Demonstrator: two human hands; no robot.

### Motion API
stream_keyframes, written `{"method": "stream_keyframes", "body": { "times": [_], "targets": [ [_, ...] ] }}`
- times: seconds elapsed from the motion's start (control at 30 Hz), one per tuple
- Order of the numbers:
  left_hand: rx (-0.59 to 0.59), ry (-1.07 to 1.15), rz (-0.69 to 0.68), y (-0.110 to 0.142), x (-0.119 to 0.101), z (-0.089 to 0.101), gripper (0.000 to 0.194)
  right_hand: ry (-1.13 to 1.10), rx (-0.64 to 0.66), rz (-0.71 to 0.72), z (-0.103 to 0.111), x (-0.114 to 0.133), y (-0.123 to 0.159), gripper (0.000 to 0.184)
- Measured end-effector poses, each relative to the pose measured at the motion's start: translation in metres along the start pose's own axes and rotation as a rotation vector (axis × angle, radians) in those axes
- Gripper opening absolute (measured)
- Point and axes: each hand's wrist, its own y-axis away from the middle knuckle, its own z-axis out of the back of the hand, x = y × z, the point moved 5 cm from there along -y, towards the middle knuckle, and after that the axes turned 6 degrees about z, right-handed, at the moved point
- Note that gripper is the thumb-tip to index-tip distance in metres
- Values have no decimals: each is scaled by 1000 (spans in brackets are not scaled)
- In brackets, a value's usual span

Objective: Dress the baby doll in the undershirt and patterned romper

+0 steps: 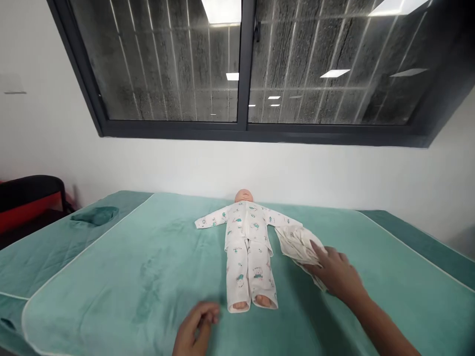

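Note:
A baby doll [248, 247] in white printed pyjamas lies on its back on a teal mat [141, 277], head toward the wall, bare feet toward me. My right hand [336, 274] rests on a crumpled cream cloth [297, 242] just right of the doll, fingers lying flat over it. My left hand [196, 329] hovers low near the front, left of the doll's feet, with fingers loosely curled and nothing in them.
The mat covers a bed with a darker teal sheet [44, 247], which has a small dark green cloth [95, 215] on its left side. A black and red chair [29, 198] stands at far left. A white wall and dark window [241, 64] rise behind.

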Motion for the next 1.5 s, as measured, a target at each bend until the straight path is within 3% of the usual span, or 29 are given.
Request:
{"method": "stream_keyframes", "body": {
  "times": [0.1,0.2,0.27,0.4,0.5,0.57,0.7,0.83,1.1,1.5],
  "targets": [
    [-66,-30,-79,-52,-25,-8,25,-72,-147,37,24,21,-17,71],
    [-150,-22,-146,-116,-56,-31,21,-357,-210,186,27,69,-66,63],
    [-235,-9,-192,-163,-79,-50,21,-528,-210,212,11,103,-110,51],
    [-195,-73,-263,-253,-112,-95,29,-863,-277,41,-34,143,-184,42],
    [-115,-232,-307,-302,-110,-119,32,-1031,-223,-3,-61,152,-203,36],
    [-68,-330,-345,-319,-100,-128,33,-1092,-190,-15,-68,150,-204,33],
    [-39,-425,-368,-328,-87,-133,40,-1124,-163,4,-66,146,-206,29],
    [-34,-422,-358,-326,-89,-134,40,-1120,-157,35,-67,146,-214,30],
    [-57,-436,-287,-325,-87,-133,39,-921,-168,165,-73,149,-217,27],
    [-64,-370,-260,-327,-84,-131,36,-934,-129,117,-82,146,-216,35]
  ]
}}
